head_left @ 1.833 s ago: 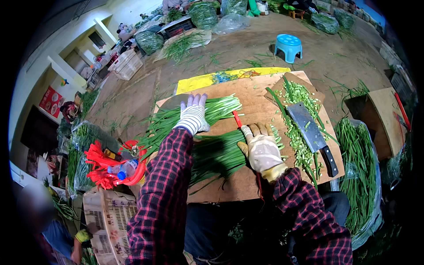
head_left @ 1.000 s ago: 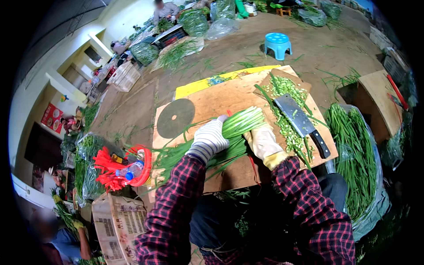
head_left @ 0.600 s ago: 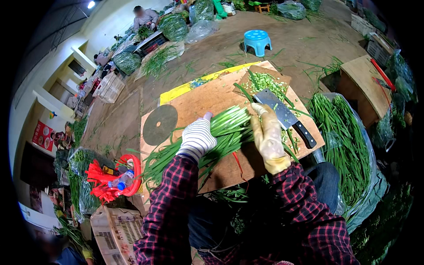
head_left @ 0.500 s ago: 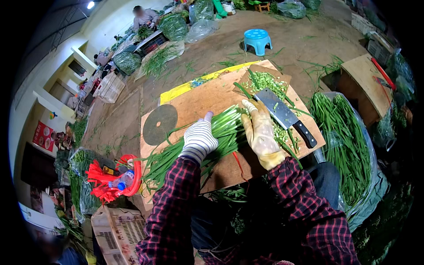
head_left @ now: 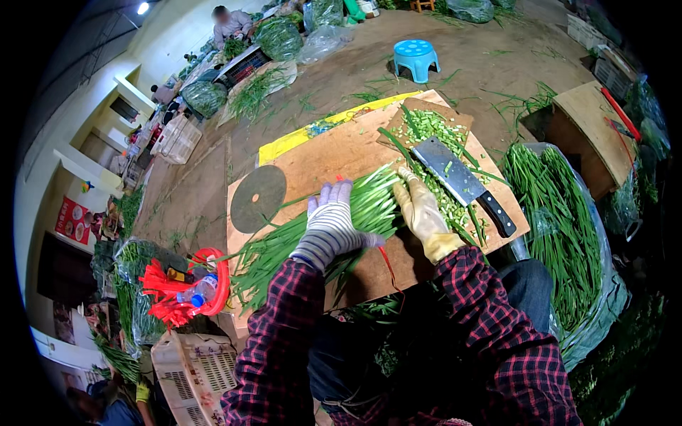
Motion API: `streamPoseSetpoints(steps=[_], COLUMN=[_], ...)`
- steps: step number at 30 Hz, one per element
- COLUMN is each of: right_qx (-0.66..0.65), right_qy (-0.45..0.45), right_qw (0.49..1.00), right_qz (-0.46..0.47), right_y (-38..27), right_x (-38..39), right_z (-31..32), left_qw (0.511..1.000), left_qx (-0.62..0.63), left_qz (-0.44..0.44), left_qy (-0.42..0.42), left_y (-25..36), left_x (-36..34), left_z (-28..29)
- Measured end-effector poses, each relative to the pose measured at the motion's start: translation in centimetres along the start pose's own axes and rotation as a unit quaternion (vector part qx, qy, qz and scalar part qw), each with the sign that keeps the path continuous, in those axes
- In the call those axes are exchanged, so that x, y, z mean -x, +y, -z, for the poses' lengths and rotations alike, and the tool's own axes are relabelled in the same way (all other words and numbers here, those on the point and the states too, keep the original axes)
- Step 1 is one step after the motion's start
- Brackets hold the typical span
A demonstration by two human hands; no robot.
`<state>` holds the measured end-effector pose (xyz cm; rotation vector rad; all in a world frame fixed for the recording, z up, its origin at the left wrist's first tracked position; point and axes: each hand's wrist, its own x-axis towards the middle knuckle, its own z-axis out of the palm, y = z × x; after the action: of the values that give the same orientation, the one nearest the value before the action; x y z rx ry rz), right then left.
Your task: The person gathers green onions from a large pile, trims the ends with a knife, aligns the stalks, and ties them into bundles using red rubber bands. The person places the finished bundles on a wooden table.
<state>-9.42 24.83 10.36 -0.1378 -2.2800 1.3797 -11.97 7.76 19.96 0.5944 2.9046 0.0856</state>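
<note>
One change: my left grip (head_left: 329,228) is now spreading flat, leaving the chives (head_left: 278,250) beneath it loose on the counter (head_left: 323,162). My right grip (head_left: 425,216), straight-fingered and clasping nothing, is touching their pale ends (head_left: 386,179).

1 left hand (head_left: 328,231), 1 right hand (head_left: 424,216). 1 surface (head_left: 309,169) bears 1 bunch of greens (head_left: 280,248), 1 cleaver (head_left: 455,176), 1 small board (head_left: 460,121) and 1 disc (head_left: 259,215); the chopped bits (head_left: 433,126) are too many to count. Left: 1 clear bottle (head_left: 204,289), 1 near crate (head_left: 206,368), 1 far white crate (head_left: 179,140). Right: 1 open sack (head_left: 605,316), 1 wooden box (head_left: 591,115). Far: 1 blue stool (head_left: 416,58), 1 yellow sheet (head_left: 285,148).
</note>
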Motion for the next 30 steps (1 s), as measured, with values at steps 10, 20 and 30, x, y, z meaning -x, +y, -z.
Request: streamPoseSetpoints(steps=[10,20,30], right_qx=[-0.016,-0.119,0.101], right_qy=[-0.095,-0.119,-0.113], right_qw=[0.994,0.983,0.984], right_qz=[-0.041,-0.068,0.091], right_y=[0.2,0.0,-4.3], right_x=[-1.7,-1.2,8.6], right_z=[0.2,1.7,5.3], left_qw=[0.997,0.999,0.999], left_qx=[-0.08,0.004,-0.042], left_qz=[-0.006,0.02,-0.009], left_qy=[0.018,0.032,0.028], left_y=[0.8,0.6,0.7], left_x=[-0.5,0.0,0.4], left_z=[-1.2,-1.5,-3.0])
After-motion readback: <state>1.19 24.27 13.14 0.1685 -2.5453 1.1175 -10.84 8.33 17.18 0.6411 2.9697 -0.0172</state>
